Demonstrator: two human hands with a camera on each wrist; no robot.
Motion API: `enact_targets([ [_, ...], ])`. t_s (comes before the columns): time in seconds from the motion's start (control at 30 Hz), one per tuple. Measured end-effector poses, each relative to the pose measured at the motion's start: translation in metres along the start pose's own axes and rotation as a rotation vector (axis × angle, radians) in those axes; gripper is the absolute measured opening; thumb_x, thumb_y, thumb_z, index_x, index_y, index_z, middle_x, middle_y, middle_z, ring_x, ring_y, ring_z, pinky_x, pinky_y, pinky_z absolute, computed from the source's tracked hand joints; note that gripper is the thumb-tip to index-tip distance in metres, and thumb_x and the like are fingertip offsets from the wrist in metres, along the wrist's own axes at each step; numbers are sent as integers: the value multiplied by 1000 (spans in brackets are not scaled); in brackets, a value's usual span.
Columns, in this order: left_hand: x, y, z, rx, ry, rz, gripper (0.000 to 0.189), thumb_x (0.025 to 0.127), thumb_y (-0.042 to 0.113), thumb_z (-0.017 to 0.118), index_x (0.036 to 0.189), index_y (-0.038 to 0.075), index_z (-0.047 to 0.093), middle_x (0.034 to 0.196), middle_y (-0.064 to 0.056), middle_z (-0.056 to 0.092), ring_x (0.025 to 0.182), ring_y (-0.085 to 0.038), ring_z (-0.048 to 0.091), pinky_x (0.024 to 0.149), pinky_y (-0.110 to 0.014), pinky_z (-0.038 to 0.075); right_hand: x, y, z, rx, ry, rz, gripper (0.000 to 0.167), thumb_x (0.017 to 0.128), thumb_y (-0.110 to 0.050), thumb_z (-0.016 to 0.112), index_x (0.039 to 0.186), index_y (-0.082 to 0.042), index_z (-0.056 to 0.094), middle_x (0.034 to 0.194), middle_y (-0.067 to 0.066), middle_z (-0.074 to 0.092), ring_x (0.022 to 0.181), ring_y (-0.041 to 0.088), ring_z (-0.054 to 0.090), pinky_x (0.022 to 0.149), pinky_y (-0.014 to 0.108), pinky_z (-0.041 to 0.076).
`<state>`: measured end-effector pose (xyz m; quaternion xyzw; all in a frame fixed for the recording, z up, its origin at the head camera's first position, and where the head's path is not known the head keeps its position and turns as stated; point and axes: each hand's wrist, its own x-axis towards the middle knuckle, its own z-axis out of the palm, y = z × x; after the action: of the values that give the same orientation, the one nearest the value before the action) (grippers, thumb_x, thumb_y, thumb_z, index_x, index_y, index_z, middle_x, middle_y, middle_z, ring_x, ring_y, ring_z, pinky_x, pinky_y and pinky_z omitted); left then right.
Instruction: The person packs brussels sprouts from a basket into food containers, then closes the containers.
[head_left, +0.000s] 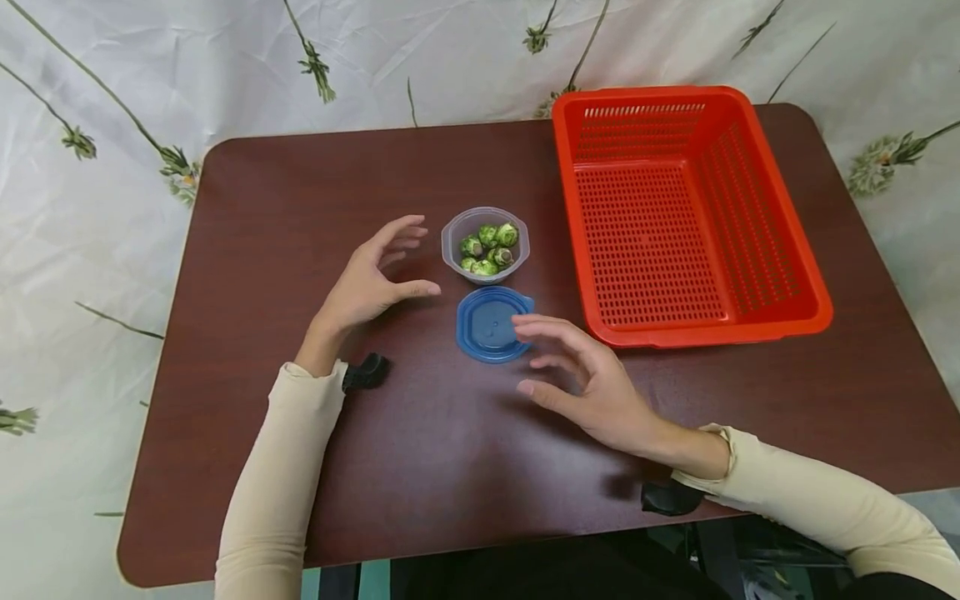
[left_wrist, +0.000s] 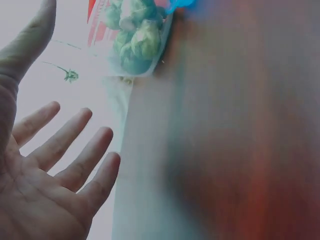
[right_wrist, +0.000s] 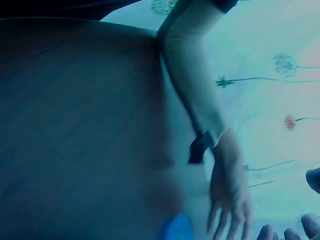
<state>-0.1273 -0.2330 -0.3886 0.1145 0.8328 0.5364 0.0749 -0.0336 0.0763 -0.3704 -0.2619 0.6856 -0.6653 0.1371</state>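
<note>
A small clear plastic container [head_left: 485,215] holds several Brussels sprouts [head_left: 489,247] near the middle of the table. Just in front of it lies a round blue lid [head_left: 491,325] with a small tab. My left hand [head_left: 375,275] hovers to the left of the container, its fingers spread and holding nothing; the left wrist view shows its palm [left_wrist: 45,195] and the sprouts [left_wrist: 135,37] beyond. My right hand [head_left: 592,383] is over the lid's right side, fingers loosely extended with nothing between them. In the right wrist view only its fingertips [right_wrist: 310,227] show at the corner.
A red perforated plastic basket [head_left: 600,329] stands on the right of the brown table [head_left: 337,183], with nothing seen inside. White cloth with a flower print [head_left: 247,67] lies beyond the table's far and side edges.
</note>
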Motion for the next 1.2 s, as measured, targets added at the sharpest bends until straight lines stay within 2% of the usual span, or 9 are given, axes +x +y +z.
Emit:
enact_targets([
  [0.1,-14,-10,-3,44,6,1,79,77,10,88,146,16,50,142,-14,56,129,-33,53,110,-49,39,-1,9,0,-53,-15,42,62,83,5,77,139,-10,53,151,2,47,133,23,49,98,36,52],
  [0.2,-25,-18,-2,89,-18,2,76,76,16,90,142,19,54,138,-9,59,123,-28,56,105,-47,44,1,15,-1,-114,-22,81,63,83,-1,80,139,-12,53,153,1,43,134,26,47,97,33,52],
  [0.33,-35,-20,6,110,-81,-3,73,75,24,91,139,19,58,130,-7,63,117,-24,59,98,-46,47,8,26,-3,-155,3,132,63,84,-4,80,140,-8,52,156,6,39,135,27,46,97,31,52],
  [0.43,-39,-20,12,92,-125,-10,69,76,24,90,137,19,60,130,-4,63,115,-21,58,95,-46,47,14,33,-5,-153,26,170,64,83,-3,81,140,-5,51,157,9,38,135,28,47,97,35,52],
  [0.63,-39,-23,25,65,-148,3,65,77,25,89,135,20,62,133,3,62,114,-18,56,91,-43,46,21,47,-6,-242,46,222,65,83,-10,82,140,-6,52,158,9,33,133,30,47,96,44,49],
  [0.8,-34,-24,34,138,-166,40,68,75,28,90,136,22,62,135,6,60,112,-17,53,87,-39,43,26,54,-8,-272,64,253,69,83,-10,83,142,-8,49,160,12,26,138,30,41,95,45,47],
  [1.0,-29,-22,41,212,-211,36,75,74,31,91,140,21,58,135,2,59,109,-20,47,84,-38,38,31,63,-10,-295,48,315,74,81,-9,84,145,-10,45,162,15,21,141,30,36,97,45,46],
  [1.07,-29,-22,43,227,-210,41,76,73,30,92,140,21,57,133,0,60,106,-22,47,84,-38,37,32,65,-10,-325,37,321,76,81,-8,84,146,-10,45,162,16,21,137,30,38,95,42,47],
  [1.2,-29,-22,45,237,-199,42,78,73,28,92,141,20,56,128,-2,61,104,-22,47,86,-39,36,33,68,-10,-395,22,303,81,78,-7,86,147,-10,43,161,17,22,117,30,46,88,35,47],
])
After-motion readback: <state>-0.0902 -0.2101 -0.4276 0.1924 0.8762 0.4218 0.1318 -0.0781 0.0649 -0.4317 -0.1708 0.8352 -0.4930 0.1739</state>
